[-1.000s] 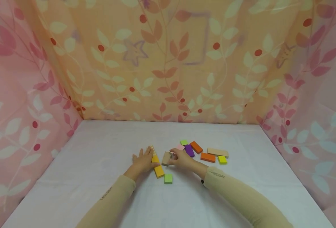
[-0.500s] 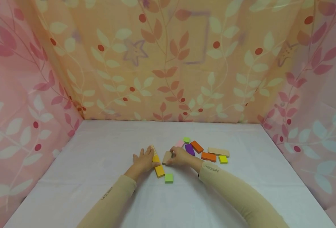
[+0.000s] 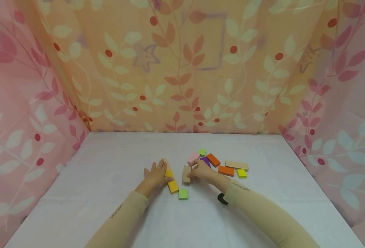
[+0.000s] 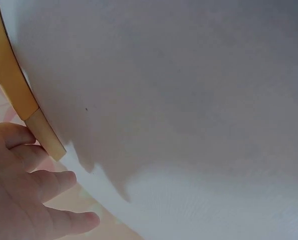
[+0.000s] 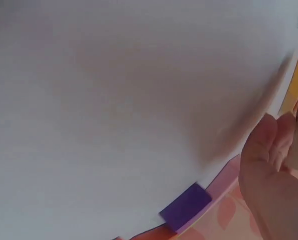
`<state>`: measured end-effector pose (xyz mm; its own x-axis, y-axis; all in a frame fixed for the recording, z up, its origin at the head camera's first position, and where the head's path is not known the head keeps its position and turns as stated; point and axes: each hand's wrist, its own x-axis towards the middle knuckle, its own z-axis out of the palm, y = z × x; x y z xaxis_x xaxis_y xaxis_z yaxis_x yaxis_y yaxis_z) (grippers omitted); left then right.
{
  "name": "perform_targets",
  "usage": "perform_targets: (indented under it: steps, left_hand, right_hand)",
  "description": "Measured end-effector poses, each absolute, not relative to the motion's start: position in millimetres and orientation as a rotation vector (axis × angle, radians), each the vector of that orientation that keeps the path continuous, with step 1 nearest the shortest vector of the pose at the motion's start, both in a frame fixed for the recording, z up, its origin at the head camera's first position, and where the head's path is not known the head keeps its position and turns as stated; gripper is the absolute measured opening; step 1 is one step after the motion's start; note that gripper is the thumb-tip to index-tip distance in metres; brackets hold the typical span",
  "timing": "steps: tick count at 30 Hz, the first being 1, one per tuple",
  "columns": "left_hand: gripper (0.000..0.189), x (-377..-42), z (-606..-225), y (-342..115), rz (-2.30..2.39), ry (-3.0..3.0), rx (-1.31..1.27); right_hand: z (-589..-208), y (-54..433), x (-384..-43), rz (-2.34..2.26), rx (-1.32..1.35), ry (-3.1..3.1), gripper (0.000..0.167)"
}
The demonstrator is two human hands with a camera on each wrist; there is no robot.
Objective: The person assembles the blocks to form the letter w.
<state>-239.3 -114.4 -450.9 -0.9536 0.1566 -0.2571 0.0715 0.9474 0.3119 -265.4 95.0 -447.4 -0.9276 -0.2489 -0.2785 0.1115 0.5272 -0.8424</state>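
Note:
In the head view my left hand (image 3: 154,175) rests on a row of yellow-orange blocks (image 3: 172,187), thumb across it and the other fingers spread. A light wooden piece (image 4: 46,135) continues the row at its far end, beside the fingers in the left wrist view. My right hand (image 3: 202,172) pinches a plain wooden block (image 3: 186,175) between thumb and fingers, to the right of the row. That block stands at the right edge of the right wrist view. Just off the row's near end lies a light green block (image 3: 183,194).
Behind and right of the right hand lie a pink block (image 3: 193,157), a green block (image 3: 202,152), a purple block (image 3: 205,160), orange blocks (image 3: 226,171), a wooden plank (image 3: 236,165) and a small yellow block (image 3: 242,173). Patterned curtains (image 3: 182,86) enclose the white table (image 3: 123,148).
My right hand has moved slightly right and nearer with the wooden block, away from the yellow row. Earlier the pink and far green blocks shifted a little near that hand. The left hand stays put.

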Motion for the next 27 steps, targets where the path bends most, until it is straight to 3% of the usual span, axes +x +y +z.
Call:
perform_targets:
  steps: [10,27]
  left_hand:
    - [0.081,-237.2,-449.7,-113.8,0.399,2.820,0.159]
    - [0.080,-237.2,-447.5,-112.1,0.435,2.812,0.153]
  right_hand:
    - [-449.7,104.6,-250.9,-1.013,-0.250,2.560,0.047]
    - [-450.3,111.6,-253.6,-1.055,-0.257,2.432,0.040]
